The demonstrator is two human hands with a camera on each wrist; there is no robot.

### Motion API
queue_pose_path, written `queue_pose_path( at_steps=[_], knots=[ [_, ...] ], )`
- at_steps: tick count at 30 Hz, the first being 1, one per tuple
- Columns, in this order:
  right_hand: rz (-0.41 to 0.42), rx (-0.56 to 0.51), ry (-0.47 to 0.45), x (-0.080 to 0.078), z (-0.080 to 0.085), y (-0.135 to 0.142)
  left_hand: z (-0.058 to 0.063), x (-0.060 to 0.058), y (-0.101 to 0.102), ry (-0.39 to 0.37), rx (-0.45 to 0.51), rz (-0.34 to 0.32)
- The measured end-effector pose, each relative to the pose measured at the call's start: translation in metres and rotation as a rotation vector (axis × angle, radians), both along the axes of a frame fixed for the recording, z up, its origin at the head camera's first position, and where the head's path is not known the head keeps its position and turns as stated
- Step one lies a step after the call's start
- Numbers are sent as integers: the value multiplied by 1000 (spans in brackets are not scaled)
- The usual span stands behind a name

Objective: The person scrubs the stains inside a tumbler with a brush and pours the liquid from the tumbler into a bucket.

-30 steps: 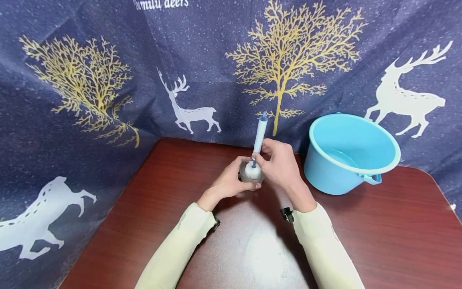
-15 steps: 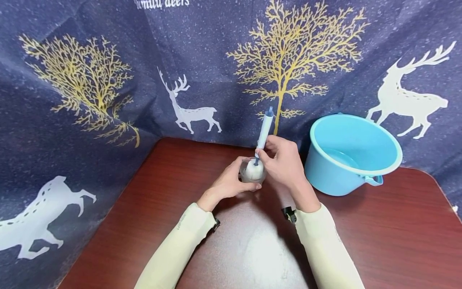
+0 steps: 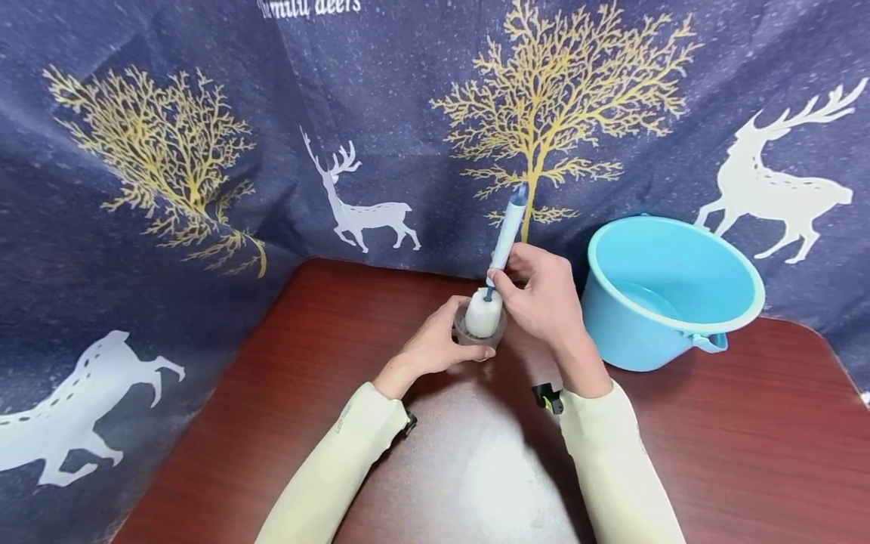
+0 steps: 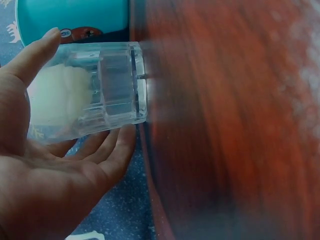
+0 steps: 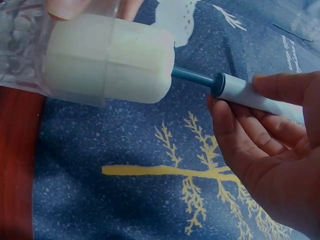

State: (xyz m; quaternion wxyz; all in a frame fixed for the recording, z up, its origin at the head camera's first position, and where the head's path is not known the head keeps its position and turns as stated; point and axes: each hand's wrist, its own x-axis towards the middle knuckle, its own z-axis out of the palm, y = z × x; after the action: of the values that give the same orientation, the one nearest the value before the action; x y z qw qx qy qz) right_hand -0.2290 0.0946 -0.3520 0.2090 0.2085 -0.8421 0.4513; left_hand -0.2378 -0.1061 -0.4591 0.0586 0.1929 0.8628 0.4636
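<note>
A clear cup stands near the back of the table, its base at the tabletop in the left wrist view. My left hand grips it from the left, thumb on the near side. Part way inside the cup sits the white sponge head of a cup brush. In the right wrist view this head sticks out past the rim, joined to a blue stem. Above the cup, my right hand holds the pale blue handle low down, between thumb and fingers. The brush leans to the right.
To the right of the hands stands a light blue bucket with a side handle. The reddish-brown table meets a dark blue cloth printed with deer and trees. Black straps circle both wrists.
My right hand has drawn the brush upward and slightly right, so more of the sponge head shows above the cup. My left hand keeps its grip on the cup.
</note>
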Motion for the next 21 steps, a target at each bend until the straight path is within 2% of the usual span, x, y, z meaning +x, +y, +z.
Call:
queue_pose_path(
  at_steps=[10,21],
  knots=[
    [31,-45,-29,-1,4,0,-1,1,2,-8,-1,2],
    [25,-24,-24,-3,2,-2,-3,0,0,12,-11,-3]
  ],
)
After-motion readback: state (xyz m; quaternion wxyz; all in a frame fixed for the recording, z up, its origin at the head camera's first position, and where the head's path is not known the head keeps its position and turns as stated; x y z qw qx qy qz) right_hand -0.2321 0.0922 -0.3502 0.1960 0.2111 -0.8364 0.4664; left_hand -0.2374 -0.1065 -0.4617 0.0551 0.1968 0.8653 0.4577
